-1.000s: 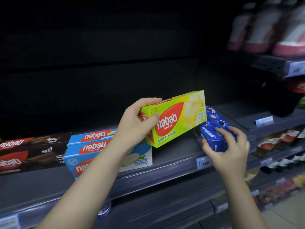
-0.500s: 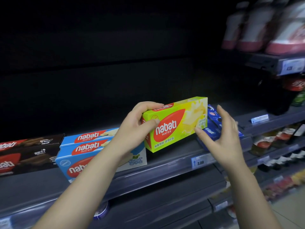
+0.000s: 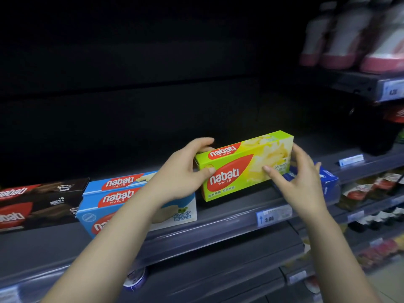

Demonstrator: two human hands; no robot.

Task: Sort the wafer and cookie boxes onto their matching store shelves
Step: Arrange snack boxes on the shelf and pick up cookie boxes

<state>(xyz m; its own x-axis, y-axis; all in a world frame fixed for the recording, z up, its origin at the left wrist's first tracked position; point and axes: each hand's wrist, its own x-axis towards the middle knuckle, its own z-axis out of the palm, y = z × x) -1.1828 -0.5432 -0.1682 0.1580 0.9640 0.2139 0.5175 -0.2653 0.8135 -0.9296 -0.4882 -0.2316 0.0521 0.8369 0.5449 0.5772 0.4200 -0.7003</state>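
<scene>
- The left hand (image 3: 181, 176) grips the left end of the green wafer box (image 3: 244, 171), with its thumb on the front.
- The right hand (image 3: 301, 186) holds the right end.
- The box is on the shelf (image 3: 218, 226) or just above it, between the blue wafer boxes (image 3: 122, 193) and the dark blue cookie box (image 3: 328, 182).
- I think it should go down flat, then slide straight back without bumping its neighbours.

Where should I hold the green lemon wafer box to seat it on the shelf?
By its two short ends, coming from the front. The lemon Nabati wafer box stands long and thin on its edge, front face toward you; the left hand and right hand each pinch an end, which likely stops twisting.
</scene>
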